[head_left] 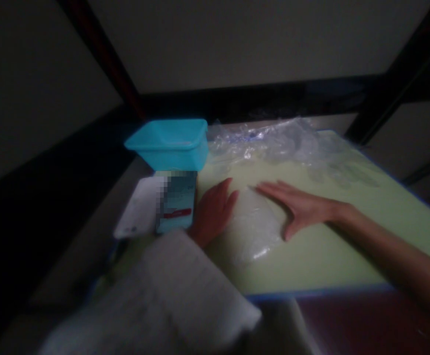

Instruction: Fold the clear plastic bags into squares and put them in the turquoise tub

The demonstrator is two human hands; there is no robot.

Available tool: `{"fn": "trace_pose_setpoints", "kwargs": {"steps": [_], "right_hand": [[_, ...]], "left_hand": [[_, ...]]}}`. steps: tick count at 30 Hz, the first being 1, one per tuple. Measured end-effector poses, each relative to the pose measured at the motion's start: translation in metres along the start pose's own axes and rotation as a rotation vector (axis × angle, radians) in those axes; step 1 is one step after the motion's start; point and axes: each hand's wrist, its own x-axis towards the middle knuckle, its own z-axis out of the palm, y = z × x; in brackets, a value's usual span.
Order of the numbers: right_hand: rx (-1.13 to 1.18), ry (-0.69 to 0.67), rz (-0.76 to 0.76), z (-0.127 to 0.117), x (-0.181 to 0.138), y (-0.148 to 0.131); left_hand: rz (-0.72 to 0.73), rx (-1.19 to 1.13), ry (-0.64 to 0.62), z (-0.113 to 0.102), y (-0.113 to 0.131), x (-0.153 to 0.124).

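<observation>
A clear plastic bag [255,227] lies flat and slightly wrinkled on the yellow-green tabletop, between my two hands. My left hand [215,212] rests at the bag's left side, fingers stretched forward and thumb a little apart. At the bag's right edge is my right hand [296,204], its fingers extended to the left and its thumb spread toward me. Neither hand grips anything. Pale cloth [200,291] covers the area of my left forearm; whether it is a sleeve or a loose cloth, I cannot tell. The picture is dim and blurred.
A turquoise plastic basin [174,148] stands at the back left. Crumpled clear plastic [284,143] spreads along the back. Left of my left hand lie a phone with a lit screen [180,204] and a flat white object [139,207]. The table [333,266] has a blue edge.
</observation>
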Motion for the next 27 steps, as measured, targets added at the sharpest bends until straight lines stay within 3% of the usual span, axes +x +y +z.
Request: {"fn": "trace_pose_setpoints", "kwargs": {"steps": [16,27], "right_hand": [[0.008,-0.133,0.146,-0.009,-0.005,-0.013],[0.009,-0.091,0.231,-0.012,-0.016,-0.002]], "left_hand": [[-0.004,-0.005,0.018,0.002,-0.003,-0.001],[-0.011,-0.005,-0.002,0.001,-0.002,-0.002]]}}
